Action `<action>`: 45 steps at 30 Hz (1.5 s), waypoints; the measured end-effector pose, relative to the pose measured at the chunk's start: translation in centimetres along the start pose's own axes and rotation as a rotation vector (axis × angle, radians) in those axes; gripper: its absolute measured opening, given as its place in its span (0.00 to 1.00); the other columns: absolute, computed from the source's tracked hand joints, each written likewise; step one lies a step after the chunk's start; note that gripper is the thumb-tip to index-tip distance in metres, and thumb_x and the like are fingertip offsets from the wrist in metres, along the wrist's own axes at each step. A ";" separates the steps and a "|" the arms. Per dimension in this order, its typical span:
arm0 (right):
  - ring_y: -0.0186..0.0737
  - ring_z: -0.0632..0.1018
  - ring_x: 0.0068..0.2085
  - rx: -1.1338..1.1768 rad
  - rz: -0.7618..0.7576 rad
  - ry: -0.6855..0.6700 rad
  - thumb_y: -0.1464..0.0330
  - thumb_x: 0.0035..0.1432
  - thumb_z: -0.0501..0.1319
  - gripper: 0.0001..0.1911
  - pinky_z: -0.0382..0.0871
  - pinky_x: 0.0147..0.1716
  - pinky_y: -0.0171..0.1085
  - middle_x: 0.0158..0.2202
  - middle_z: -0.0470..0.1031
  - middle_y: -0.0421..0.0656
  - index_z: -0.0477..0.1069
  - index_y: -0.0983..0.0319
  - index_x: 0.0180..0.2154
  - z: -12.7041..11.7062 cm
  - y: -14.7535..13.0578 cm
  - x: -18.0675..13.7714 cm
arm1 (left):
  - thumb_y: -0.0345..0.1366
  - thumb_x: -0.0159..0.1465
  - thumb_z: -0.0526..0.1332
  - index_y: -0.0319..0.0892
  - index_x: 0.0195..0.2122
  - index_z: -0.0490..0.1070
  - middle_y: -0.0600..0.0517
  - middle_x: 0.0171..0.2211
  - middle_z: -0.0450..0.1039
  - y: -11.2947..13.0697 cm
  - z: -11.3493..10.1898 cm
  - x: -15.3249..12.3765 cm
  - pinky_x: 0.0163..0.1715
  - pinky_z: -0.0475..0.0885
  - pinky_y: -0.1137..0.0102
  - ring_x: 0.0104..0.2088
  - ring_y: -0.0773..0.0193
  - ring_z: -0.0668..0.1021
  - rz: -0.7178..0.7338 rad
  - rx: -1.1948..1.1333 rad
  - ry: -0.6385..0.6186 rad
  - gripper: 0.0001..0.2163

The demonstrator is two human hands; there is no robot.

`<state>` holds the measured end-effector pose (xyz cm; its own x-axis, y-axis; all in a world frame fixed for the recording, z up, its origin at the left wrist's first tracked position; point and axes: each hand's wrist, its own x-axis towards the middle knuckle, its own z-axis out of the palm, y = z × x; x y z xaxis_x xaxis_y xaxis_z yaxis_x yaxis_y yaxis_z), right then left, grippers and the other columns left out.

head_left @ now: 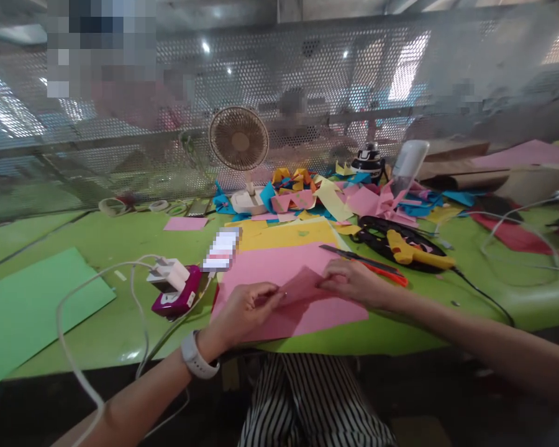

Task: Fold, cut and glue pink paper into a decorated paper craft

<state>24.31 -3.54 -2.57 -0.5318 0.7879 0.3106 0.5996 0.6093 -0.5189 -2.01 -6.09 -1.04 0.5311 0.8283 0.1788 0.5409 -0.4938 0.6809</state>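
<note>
Between my two hands a piece of pink paper (302, 285) is held tilted above larger pink sheets (256, 273) on the green table. My left hand (249, 307), with a watch on the wrist, pinches its left end between thumb and fingers. At the other end my right hand (342, 282) is closed on the paper's edge. Scissors with orange handles (384, 271) lie just beyond my right hand, their dark blades pointing left. Yellow sheets (289, 233) stick out from under the pink ones at the back.
A yellow glue gun (414, 251) rests on a black tray at right, its cord trailing forward. Left are a phone (222, 248), a purple power socket (177, 301) with chargers, loose white cables and a green sheet (41, 304). Behind stand a small fan (239, 139) and heaped paper scraps (330, 195).
</note>
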 end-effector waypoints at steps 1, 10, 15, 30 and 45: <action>0.35 0.72 0.31 -0.019 0.045 0.005 0.58 0.59 0.55 0.16 0.64 0.30 0.34 0.27 0.72 0.41 0.70 0.62 0.27 0.0 -0.1 0.3 | 0.42 0.65 0.52 0.40 0.47 0.69 0.51 0.33 0.76 -0.1 0.0 0.1 0.34 0.73 0.70 0.33 0.64 0.76 -0.025 0.013 0.040 0.14; 0.32 0.68 0.24 -0.134 0.216 -0.046 0.57 0.58 0.55 0.17 0.53 0.22 0.32 0.23 0.70 0.38 0.66 0.61 0.24 0.9 0.3 2.6 | 0.37 0.67 0.47 0.43 0.55 0.61 0.46 0.51 0.67 0.5 -0.5 1.9 0.49 0.65 0.59 0.50 0.56 0.70 0.151 0.539 0.040 0.16; 0.33 0.68 0.23 -0.218 0.209 -0.034 0.58 0.59 0.54 0.18 0.53 0.21 0.33 0.21 0.69 0.38 0.65 0.61 0.22 1.4 0.7 3.2 | 0.50 0.65 0.47 0.44 0.61 0.52 0.46 0.61 0.56 0.6 0.2 2.7 0.57 0.57 0.56 0.59 0.54 0.61 0.248 0.579 -0.212 0.26; 0.47 0.62 0.59 -0.368 -0.422 -0.161 0.56 0.62 0.48 0.28 0.59 0.57 0.45 0.57 0.63 0.52 0.63 0.70 0.55 1.5 -2.0 -0.1 | 0.57 0.60 0.49 0.38 0.63 0.45 0.43 0.64 0.45 -1.3 0.7 2.2 0.59 0.54 0.53 0.63 0.50 0.50 0.232 0.601 -0.265 0.37; 0.44 0.45 0.64 -0.153 -0.339 -0.316 0.55 0.62 0.48 0.36 0.39 0.62 0.46 0.63 0.48 0.54 0.44 0.72 0.62 0.8 -1.1 -0.5 | 0.59 0.58 0.50 0.36 0.63 0.47 0.43 0.62 0.51 -2.3 1.2 2.7 0.58 0.56 0.57 0.61 0.51 0.56 0.328 0.806 -0.155 0.39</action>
<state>23.42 -4.67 -2.73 -0.8537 0.4916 0.1721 0.4297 0.8515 -0.3005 -1.10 -3.04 -2.98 0.7908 0.5959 0.1394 0.6103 -0.7850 -0.1063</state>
